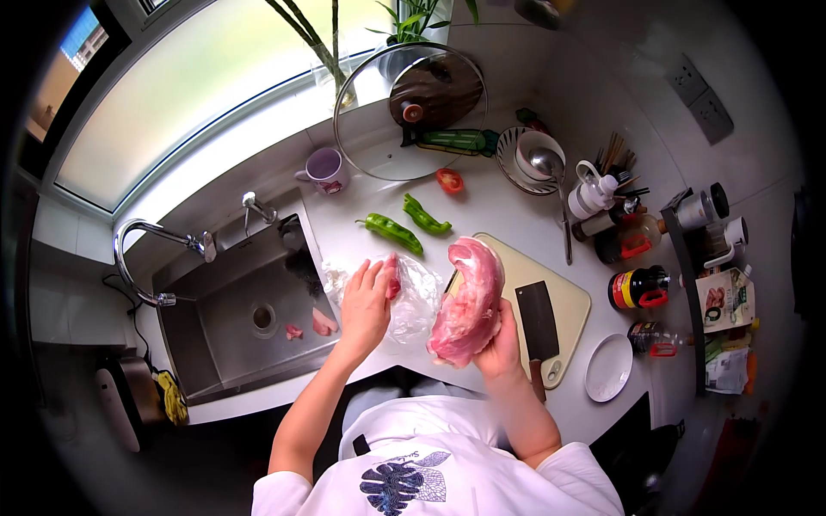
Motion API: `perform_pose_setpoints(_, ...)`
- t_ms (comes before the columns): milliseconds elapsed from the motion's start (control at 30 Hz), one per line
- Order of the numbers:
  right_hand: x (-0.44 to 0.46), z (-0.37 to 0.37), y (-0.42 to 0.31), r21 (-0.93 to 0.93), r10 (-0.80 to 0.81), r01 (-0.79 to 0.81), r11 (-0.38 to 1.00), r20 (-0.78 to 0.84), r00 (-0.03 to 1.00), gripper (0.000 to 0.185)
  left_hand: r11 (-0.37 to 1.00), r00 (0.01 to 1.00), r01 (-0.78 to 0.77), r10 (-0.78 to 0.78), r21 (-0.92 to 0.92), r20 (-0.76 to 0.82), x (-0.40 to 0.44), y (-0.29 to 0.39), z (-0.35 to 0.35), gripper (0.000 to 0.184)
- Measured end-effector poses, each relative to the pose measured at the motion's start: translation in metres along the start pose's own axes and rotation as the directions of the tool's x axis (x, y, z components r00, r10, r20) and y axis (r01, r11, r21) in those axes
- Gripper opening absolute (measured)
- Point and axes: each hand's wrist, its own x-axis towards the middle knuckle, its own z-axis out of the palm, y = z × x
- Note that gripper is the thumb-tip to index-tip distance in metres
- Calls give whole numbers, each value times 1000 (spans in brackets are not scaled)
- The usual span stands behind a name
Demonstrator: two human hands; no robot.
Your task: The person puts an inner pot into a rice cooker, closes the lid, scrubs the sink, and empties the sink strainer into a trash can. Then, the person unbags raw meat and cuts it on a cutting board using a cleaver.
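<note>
My right hand (pixel 502 348) grips a large slab of raw pork (pixel 469 305), holding it up over the left edge of the cream cutting board (pixel 564 310). My left hand (pixel 366 301) lies with fingers stretched out over a crumpled clear plastic bag (pixel 415 301). A small red piece of meat (pixel 393 279) shows right beside its fingers; whether they touch it I cannot tell. On the board rests a cleaver (pixel 537 318) with a dark blade, its wooden handle toward me. Two green peppers (pixel 391 232) lie beyond the bag.
Left is a steel sink (pixel 215 344) with meat scraps (pixel 323 322) and a faucet (pixel 142 258). Behind stand a purple mug (pixel 326 172), a glass lid (pixel 379 159), a cut tomato (pixel 449 181) and bowls (pixel 525 159). Sauce bottles (pixel 632 288) and a white plate (pixel 608 368) are at right.
</note>
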Motion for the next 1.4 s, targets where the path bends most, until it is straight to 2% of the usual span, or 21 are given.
perform_pose_setpoints(67,-12,15,8,70,-43,44,997,-16,999,43,836,996,-83,73,-542,-41,2,15,-17,30)
perform_pose_setpoints(100,-15,15,12,71,-57,58,996,-16,998,43,832,995,-94,85,-547,-42,1,22,-24,30)
perform_pose_setpoints(167,-18,11,17,119,-55,24,993,262,963,42,360,950,189,168,-914,262,-1,33,-41,28)
perform_pose_setpoints(233,-22,7,24,133,-76,40,990,282,956,42,362,948,138,220,-922,229,-7,41,-54,30)
perform_pose_setpoints(300,-29,13,32,146,-95,52,988,301,949,42,279,910,208,296,-937,290,-13,41,-60,31)
perform_pose_setpoints(367,-38,35,39,-50,-206,207,977,32,978,36,201,889,264,327,-943,319,-21,36,-57,32)
perform_pose_setpoints(433,-39,35,39,-125,-298,298,947,14,954,37,492,871,-11,432,-871,233,-24,29,-63,34)
perform_pose_setpoints(500,-44,34,37,-202,-388,378,903,-8,922,40,482,828,19,484,-876,285,-27,28,-70,34)
perform_pose_setpoints(567,-51,33,34,-311,-471,473,824,87,878,46,121,653,647,423,-753,629,-34,32,-75,35)
perform_pose_setpoints(600,-53,30,32,-302,-480,477,825,69,875,47,291,715,461,437,-838,545,-33,30,-68,35)
perform_pose_setpoints(700,-63,30,29,-343,-555,513,786,-29,831,47,202,734,461,459,-864,500,-38,35,-53,37)
perform_pose_setpoints(767,-63,26,17,-397,-563,522,755,16,826,46,173,704,533,453,-828,548,-38,42,-53,40)
perform_pose_setpoints(833,-61,21,3,-504,-515,453,735,19,857,47,54,676,625,462,-779,574,-37,51,-46,45)
perform_pose_setpoints(933,-39,-7,-22,-517,-486,412,750,-9,874,41,54,622,715,405,-697,670,-33,64,-32,50)
perform_pose_setpoints(1033,-8,-38,-51,-560,-402,307,769,-51,914,37,-49,613,772,320,-634,722,-32,72,10,53)
perform_pose_setpoints(1100,15,-56,-69,-692,-299,138,708,-118,947,32,-111,640,764,254,-635,726,-34,84,40,53)
perform_pose_setpoints(1167,37,-65,-78,-691,-295,116,713,-145,944,26,-162,658,753,183,-638,730,-38,96,66,54)
perform_pose_setpoints(1233,64,-97,-92,-818,-141,-3,576,-103,985,24,-219,619,762,-33,-610,785,-41,115,89,54)
perform_pose_setpoints(1300,76,-118,-98,-849,-145,5,528,-84,986,25,-215,624,747,-100,-629,775,-47,127,121,54)
perform_pose_setpoints(1367,78,-126,-105,-990,-256,-85,116,-112,960,31,-246,643,730,-71,-638,763,-53,137,145,56)
perform_pose_setpoints(1400,78,-137,-106,-989,-237,-92,117,-118,964,31,-253,620,745,-78,-617,780,-54,142,149,52)
